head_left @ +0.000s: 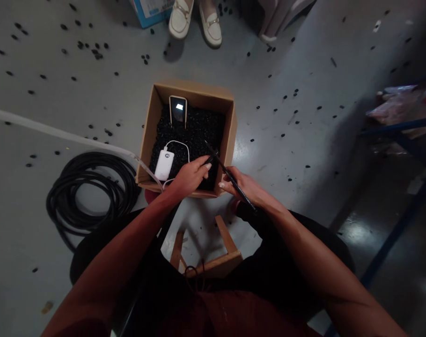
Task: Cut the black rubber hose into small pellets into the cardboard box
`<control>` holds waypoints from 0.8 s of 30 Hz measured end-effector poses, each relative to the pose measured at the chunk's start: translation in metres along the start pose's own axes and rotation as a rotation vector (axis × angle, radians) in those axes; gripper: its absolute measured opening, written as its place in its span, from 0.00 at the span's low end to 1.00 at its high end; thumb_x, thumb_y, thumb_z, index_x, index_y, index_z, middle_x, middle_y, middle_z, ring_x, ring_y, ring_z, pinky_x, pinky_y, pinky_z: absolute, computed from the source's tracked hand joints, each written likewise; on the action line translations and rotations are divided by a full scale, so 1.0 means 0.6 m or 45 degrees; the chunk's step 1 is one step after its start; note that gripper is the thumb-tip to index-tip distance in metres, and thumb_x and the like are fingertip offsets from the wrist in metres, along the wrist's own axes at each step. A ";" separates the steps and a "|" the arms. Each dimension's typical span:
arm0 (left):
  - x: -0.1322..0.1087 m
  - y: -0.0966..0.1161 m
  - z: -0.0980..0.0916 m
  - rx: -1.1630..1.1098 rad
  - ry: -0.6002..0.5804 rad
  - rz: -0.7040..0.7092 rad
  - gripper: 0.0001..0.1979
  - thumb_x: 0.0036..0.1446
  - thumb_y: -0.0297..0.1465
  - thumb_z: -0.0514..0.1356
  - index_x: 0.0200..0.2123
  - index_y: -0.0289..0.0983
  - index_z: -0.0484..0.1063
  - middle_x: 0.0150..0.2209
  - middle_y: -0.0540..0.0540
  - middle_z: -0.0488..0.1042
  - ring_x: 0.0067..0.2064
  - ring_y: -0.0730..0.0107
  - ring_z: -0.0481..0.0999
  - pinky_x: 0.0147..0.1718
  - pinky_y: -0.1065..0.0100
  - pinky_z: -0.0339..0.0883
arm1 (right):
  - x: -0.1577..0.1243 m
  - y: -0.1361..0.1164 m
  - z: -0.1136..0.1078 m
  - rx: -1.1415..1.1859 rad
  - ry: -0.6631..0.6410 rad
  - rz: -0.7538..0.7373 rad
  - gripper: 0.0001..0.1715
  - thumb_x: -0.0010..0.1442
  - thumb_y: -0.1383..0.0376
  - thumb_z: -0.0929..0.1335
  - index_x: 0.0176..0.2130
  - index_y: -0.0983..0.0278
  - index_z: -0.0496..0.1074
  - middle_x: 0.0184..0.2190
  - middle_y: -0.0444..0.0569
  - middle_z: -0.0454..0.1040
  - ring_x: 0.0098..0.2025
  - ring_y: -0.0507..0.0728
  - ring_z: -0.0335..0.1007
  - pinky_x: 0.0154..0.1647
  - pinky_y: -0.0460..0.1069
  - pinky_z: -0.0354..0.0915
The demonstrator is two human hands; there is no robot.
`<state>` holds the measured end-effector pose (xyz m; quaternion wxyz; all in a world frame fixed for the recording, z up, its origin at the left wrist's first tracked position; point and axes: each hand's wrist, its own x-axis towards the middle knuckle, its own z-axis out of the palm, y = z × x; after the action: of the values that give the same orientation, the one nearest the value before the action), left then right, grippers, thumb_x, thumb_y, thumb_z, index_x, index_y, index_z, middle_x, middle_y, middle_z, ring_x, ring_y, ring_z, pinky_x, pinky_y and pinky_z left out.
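Observation:
A cardboard box (230, 135) in front of me holds many small black pieces (202, 124). Over its near right part, my left hand (194, 173) has its thumb and fingers closed on a small black piece (210, 159). My right hand (243, 185), at the box's near right corner, grips a long thin black pointed tool (239, 189). The tool slants up and left, its tip beside the left hand's fingers. I cannot make out whether the tool touches the piece. On the black pieces lie a white power bank (164, 164) with a white cable and, farther back, a phone (178, 111).
A coiled black hose (63, 187) lies on the floor at left. A pale strap (76, 135) runs to the box. Black bits are scattered about. Another person's white shoes (211, 29) stand beyond, near a blue box (148, 16). A blue metal frame (402, 215) stands at right, a wooden stool (216, 266) below me.

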<state>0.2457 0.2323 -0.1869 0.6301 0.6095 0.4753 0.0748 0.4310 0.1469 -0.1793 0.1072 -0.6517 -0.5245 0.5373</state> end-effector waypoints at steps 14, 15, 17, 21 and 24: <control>0.000 -0.008 -0.002 0.022 -0.075 0.066 0.15 0.61 0.35 0.50 0.42 0.33 0.72 0.25 0.52 0.65 0.24 0.77 0.59 0.25 0.73 0.55 | 0.007 0.009 0.014 -0.098 0.140 -0.016 0.16 0.55 0.66 0.61 0.44 0.64 0.67 0.32 0.47 0.72 0.31 0.53 0.66 0.33 0.47 0.58; 0.000 -0.007 -0.002 0.037 -0.080 0.071 0.15 0.61 0.35 0.50 0.41 0.33 0.72 0.25 0.52 0.65 0.24 0.77 0.59 0.25 0.74 0.55 | 0.007 0.008 0.015 -0.105 0.149 -0.008 0.16 0.55 0.66 0.61 0.44 0.64 0.67 0.32 0.46 0.72 0.30 0.53 0.65 0.32 0.47 0.58; -0.001 -0.006 -0.002 0.064 -0.083 0.070 0.16 0.61 0.36 0.50 0.42 0.32 0.72 0.25 0.52 0.65 0.24 0.77 0.60 0.25 0.73 0.56 | 0.006 0.006 0.016 -0.128 0.154 0.004 0.16 0.55 0.67 0.60 0.44 0.65 0.67 0.30 0.46 0.71 0.29 0.52 0.64 0.31 0.46 0.56; -0.002 -0.001 0.000 0.125 -0.076 0.031 0.20 0.61 0.36 0.49 0.49 0.31 0.70 0.25 0.52 0.66 0.25 0.75 0.62 0.28 0.72 0.59 | 0.006 0.003 0.017 -0.185 0.139 0.040 0.16 0.56 0.67 0.60 0.44 0.64 0.66 0.27 0.45 0.69 0.26 0.52 0.62 0.29 0.46 0.55; -0.001 0.003 0.001 0.227 -0.052 0.009 0.21 0.61 0.35 0.48 0.51 0.30 0.70 0.26 0.50 0.68 0.27 0.73 0.65 0.30 0.72 0.60 | 0.006 0.006 0.021 -0.256 0.136 0.087 0.16 0.56 0.66 0.60 0.44 0.63 0.67 0.26 0.45 0.70 0.25 0.52 0.61 0.28 0.46 0.53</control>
<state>0.2466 0.2319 -0.1850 0.5826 0.6661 0.4651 0.0219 0.4220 0.1431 -0.1890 0.0507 -0.7045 -0.5467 0.4497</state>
